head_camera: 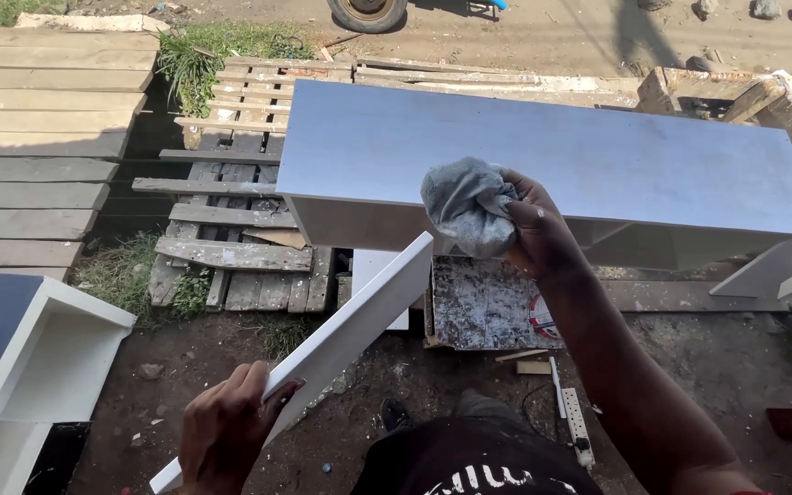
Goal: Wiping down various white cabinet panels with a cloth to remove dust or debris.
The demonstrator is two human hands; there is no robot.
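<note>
White board: long narrow painted panel, held slanted, near end low at bottom left, far end up by the edge of the big white cabinet. Grey cloth sits bunched just above the board's far end, apart from it as far as I can tell

Step, my read: wiping down the board, cloth lifted between passes. Next move calls for bringing the cloth down flat onto the board face and keeping the board steady while it's rubbed

Left hand: grip closed round the board's near end, fingers wrapped over the top edge, thumb side under. Arm comes in low from the bottom of the view

Right hand: grip closed on the cloth, fingers curled into the wad, forearm reaching up and forward from the lower right, wrist bent inward

Around: cabinet lies on its side over rough timber; wooden pallet behind the board, stained sheet on the dirt below, another white shelf unit at far left, power strip on the ground near the right forearm
</note>
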